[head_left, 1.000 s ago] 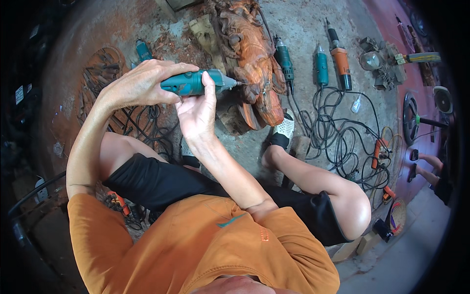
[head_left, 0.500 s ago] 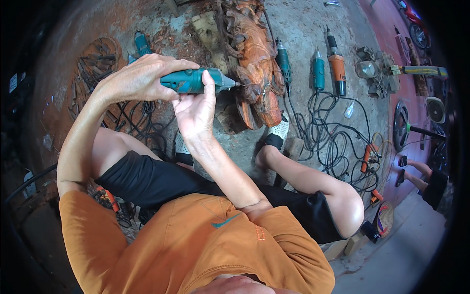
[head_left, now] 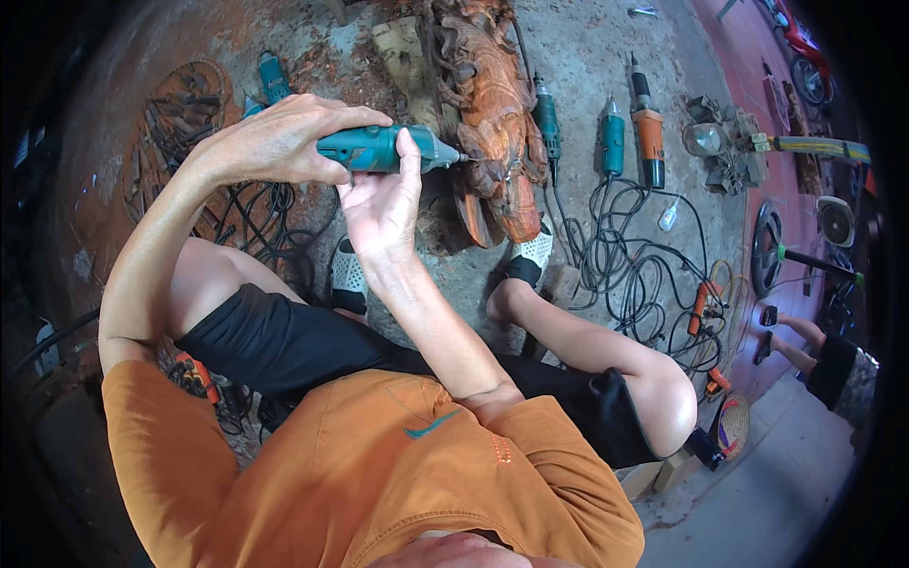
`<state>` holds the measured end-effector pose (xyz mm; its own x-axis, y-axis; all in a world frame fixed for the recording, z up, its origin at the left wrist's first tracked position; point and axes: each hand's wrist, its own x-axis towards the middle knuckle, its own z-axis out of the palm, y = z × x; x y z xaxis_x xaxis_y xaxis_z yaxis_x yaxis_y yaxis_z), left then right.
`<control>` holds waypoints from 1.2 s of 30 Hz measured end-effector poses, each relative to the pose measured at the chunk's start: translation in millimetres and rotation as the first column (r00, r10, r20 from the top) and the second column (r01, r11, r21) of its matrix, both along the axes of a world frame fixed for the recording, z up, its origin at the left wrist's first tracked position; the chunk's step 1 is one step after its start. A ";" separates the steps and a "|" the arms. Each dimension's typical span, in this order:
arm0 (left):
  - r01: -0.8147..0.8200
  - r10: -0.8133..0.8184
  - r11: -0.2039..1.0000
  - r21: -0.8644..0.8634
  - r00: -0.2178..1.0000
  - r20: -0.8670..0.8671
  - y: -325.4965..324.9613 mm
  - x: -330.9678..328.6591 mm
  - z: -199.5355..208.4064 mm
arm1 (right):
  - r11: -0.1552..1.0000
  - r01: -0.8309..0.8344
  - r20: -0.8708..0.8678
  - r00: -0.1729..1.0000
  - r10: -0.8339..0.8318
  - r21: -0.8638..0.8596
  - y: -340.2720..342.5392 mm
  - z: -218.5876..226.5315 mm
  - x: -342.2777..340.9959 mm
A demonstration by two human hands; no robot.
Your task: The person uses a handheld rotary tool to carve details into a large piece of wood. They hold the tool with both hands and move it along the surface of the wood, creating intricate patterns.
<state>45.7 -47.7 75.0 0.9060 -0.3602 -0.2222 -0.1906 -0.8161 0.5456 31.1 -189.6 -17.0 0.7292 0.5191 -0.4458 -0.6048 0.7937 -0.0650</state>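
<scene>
Teal rotary tool: I judge it light, rigid, smooth-bodied; left hand grip wrapped around barrel, right hand steadying underneath near nose, the best hold.

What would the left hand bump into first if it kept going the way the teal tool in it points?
The left hand grips the teal power tool, whose tip points right. Straight on, it would likely meet the reddish wood carving first; the tip looks almost at it, though depth is unclear.
</scene>
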 end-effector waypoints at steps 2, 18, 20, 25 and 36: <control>0.001 -0.001 1.000 0.000 1.000 -0.001 0.7 -0.9 -0.6 | 1.000 -0.006 0.001 1.000 0.006 0.009 0.5 -1.9 -0.8; 0.034 -0.035 0.998 0.058 0.999 0.013 8.5 -3.0 -5.6 | 0.997 -0.068 0.000 0.998 0.068 0.030 2.5 -7.7 -1.5; 0.054 -0.057 0.997 0.056 0.997 0.054 11.9 -3.6 -9.6 | 0.997 -0.071 -0.011 0.997 0.071 0.026 3.3 -7.0 -2.7; 0.036 -0.037 0.995 0.088 0.999 0.003 12.5 -3.1 -9.1 | 0.998 -0.058 -0.011 0.998 0.058 0.010 3.6 -4.6 -2.6; -0.001 0.003 0.996 0.093 1.000 -0.023 8.8 -1.4 -12.1 | 0.998 -0.063 -0.055 0.996 0.065 0.024 4.4 -12.7 -0.3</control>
